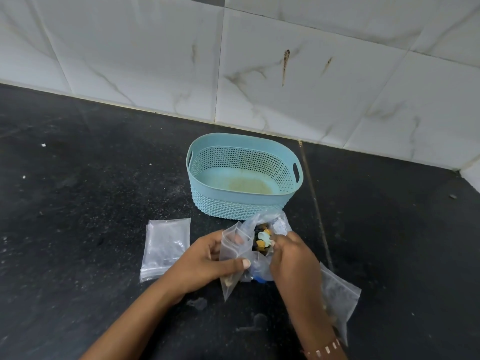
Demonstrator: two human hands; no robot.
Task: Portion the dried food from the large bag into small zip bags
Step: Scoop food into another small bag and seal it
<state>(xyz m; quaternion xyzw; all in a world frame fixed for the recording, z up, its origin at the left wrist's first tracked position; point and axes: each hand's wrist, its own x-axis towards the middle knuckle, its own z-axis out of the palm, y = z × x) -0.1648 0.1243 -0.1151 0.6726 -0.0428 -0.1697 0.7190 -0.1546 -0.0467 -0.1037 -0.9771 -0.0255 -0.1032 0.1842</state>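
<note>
1. Centrally, near the front edge of the black worktop, the large bag stands crumpled and open, with dried food in yellow, pale and dark pieces showing at its mouth.
2. The right hand is at that mouth, its grip pinched on a few of the pieces; the fingertips are partly hidden by plastic.
3. The left hand holds a small zip bag upright just left of the large bag and touching it, the grip pressed on the plastic with the thumb across the front and fingers behind. A few pieces lie in its bottom corner.
4. A stack of flat zip bags lies on the worktop just left of the left hand.
5. Another clear bag lies flat beneath the right forearm, toward the front edge; its contents cannot be made out.
6. A bracelet sits on the right wrist.
7. Behind the large bag, toward the back edge, a blue basket stands with a yellowish stain on its floor.
8. White tiles rise behind the worktop.
</note>
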